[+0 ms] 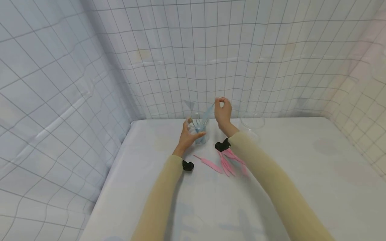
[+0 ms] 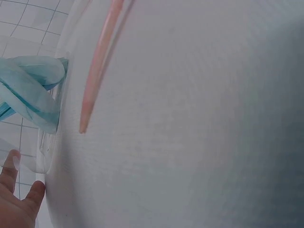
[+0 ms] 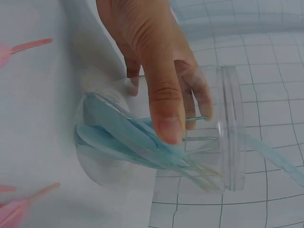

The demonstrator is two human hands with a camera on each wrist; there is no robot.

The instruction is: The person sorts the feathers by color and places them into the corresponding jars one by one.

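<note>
My left hand (image 1: 186, 138) grips a clear jar (image 1: 200, 142) standing near the table's back edge; in the right wrist view its thumb (image 3: 167, 109) lies along the wall of the jar. Several blue feathers (image 3: 128, 135) are inside, quills toward the threaded mouth (image 3: 231, 128). Above and right of the jar, my right hand (image 1: 223, 112) pinches the thin end of another blue feather (image 1: 208, 113). That feather slants down to the jar's mouth. The left wrist view shows blue feathers (image 2: 31, 90) through the clear wall.
Toward the front lie a single pink feather (image 1: 211, 165) and a bunch of pink feathers (image 1: 226, 164), partly under the right forearm. A clear round container (image 1: 252, 127) stands right of the right hand. Grid-patterned cloth (image 1: 181, 50) hangs behind the white table (image 1: 144, 144) and on both sides.
</note>
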